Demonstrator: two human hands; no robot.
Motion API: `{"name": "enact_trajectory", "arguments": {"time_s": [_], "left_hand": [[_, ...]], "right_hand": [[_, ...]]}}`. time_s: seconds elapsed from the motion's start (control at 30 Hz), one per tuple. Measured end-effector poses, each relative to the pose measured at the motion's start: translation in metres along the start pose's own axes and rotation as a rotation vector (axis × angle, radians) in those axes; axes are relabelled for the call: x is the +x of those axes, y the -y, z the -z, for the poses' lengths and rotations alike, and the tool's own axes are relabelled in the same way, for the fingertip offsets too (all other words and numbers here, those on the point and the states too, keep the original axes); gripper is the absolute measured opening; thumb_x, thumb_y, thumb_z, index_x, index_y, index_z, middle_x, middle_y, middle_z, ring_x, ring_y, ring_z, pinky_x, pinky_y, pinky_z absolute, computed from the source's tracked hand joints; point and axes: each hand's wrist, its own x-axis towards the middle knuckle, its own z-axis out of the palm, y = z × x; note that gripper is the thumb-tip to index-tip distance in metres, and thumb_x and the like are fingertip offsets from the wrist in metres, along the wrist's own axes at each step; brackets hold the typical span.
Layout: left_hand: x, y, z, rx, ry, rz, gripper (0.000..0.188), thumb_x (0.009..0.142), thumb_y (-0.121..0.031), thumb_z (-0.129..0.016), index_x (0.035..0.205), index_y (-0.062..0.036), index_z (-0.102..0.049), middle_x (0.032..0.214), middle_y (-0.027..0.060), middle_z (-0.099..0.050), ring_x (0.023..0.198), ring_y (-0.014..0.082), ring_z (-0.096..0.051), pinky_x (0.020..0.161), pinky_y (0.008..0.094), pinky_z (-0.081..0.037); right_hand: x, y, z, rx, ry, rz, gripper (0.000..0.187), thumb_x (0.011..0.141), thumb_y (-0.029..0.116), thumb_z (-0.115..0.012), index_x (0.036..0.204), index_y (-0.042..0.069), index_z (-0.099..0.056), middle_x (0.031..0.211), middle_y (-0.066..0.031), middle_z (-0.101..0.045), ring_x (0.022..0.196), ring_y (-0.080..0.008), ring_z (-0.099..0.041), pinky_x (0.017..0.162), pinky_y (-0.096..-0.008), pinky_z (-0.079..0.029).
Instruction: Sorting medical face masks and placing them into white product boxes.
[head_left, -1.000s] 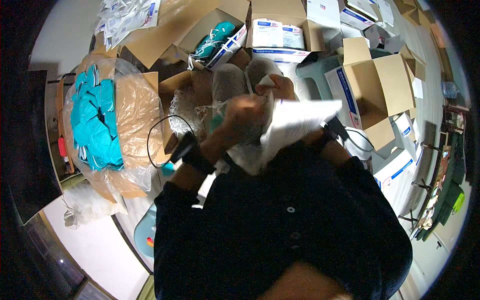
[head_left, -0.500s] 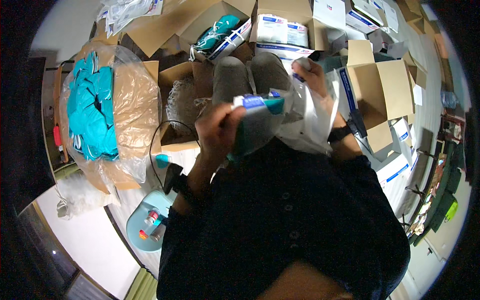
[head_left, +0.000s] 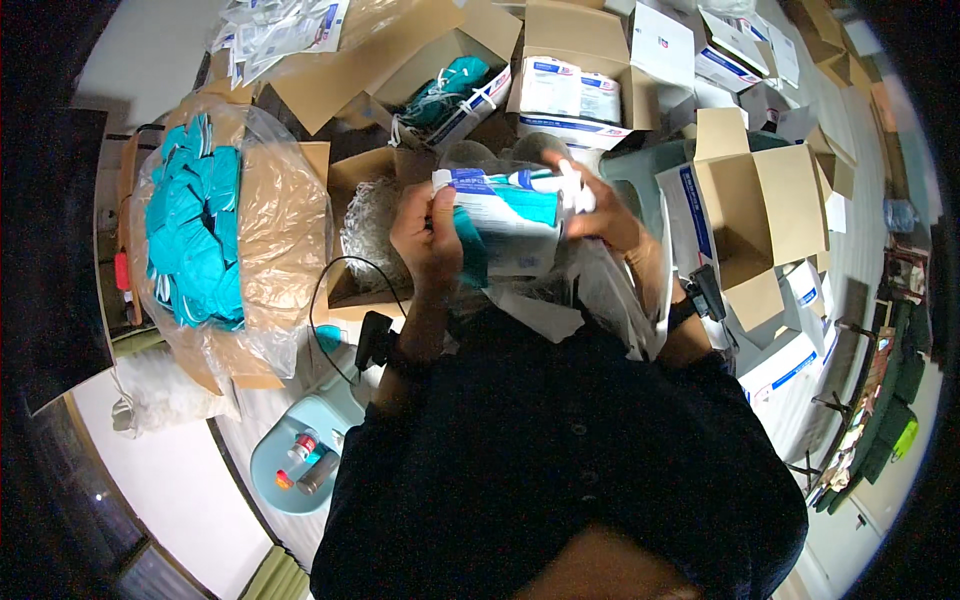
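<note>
Over my lap is a printed plastic pouch (head_left: 505, 225), white and blue with a clear part. A teal folded fabric piece (head_left: 530, 203) shows at its upper side. My left hand (head_left: 428, 238) is closed on the pouch's left end, thumb on the printed front. Another teal flap (head_left: 470, 248) hangs beside that hand. At the pouch's right end, the fingers of my right hand (head_left: 608, 215) are closed on a bunch of white straps (head_left: 574, 188). Loose white and clear plastic film (head_left: 610, 290) lies over my lap below the right wrist.
A plastic-lined carton (head_left: 285, 250) with teal fabric pieces (head_left: 190, 230) stands left; a carton of white cords (head_left: 370, 225) is nearer. Ahead are a box of strapped teal pieces (head_left: 450, 90) and one with white packs (head_left: 570, 90). An open carton (head_left: 775, 190) stands right, a blue tub (head_left: 285, 475) lower left.
The pouch has turned so its printed front and teal contents show. My right hand has come down and inward to its right end, and now grips white straps.
</note>
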Motion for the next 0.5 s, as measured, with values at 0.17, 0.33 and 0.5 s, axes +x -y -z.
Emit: {"name": "enact_trajectory", "arguments": {"time_s": [0.17,0.33,0.5], "left_hand": [[-0.003,-0.001,-0.004,-0.123,-0.118,0.108,0.009,0.091,-0.008,-0.062,0.092,0.0007,-0.065,0.08,0.0036,-0.064,0.071,0.0098,-0.056,0.066,0.0248,-0.046],[-0.007,0.002,-0.005,-0.117,-0.139,0.102,0.01,0.092,-0.01,-0.063,0.091,0.0001,-0.065,0.075,-0.0013,-0.062,0.066,0.0053,-0.051,0.062,0.0213,-0.043],[0.005,0.002,0.022,-0.273,0.141,0.33,0.01,0.091,-0.011,-0.065,0.091,-0.0014,-0.066,0.075,-0.001,-0.065,0.063,0.0049,-0.049,0.058,0.0226,-0.042]], "right_hand": [[0.0,0.016,-0.013,-0.01,0.266,-0.283,0.094,0.062,0.027,-0.086,0.141,0.006,-0.04,0.131,-0.0116,-0.053,0.118,-0.0224,-0.051,0.099,-0.0329,-0.04],[0.0,0.033,-0.038,-0.374,0.186,-0.075,0.051,0.07,0.013,-0.08,0.117,0.004,-0.059,0.101,-0.0121,-0.065,0.093,-0.0188,-0.063,0.079,-0.0336,-0.053],[-0.002,0.063,-0.044,-0.25,0.078,-0.171,0.024,0.073,0.006,-0.075,0.095,0.002,-0.065,0.078,-0.0084,-0.069,0.068,-0.0179,-0.066,0.065,-0.0302,-0.054]]}}
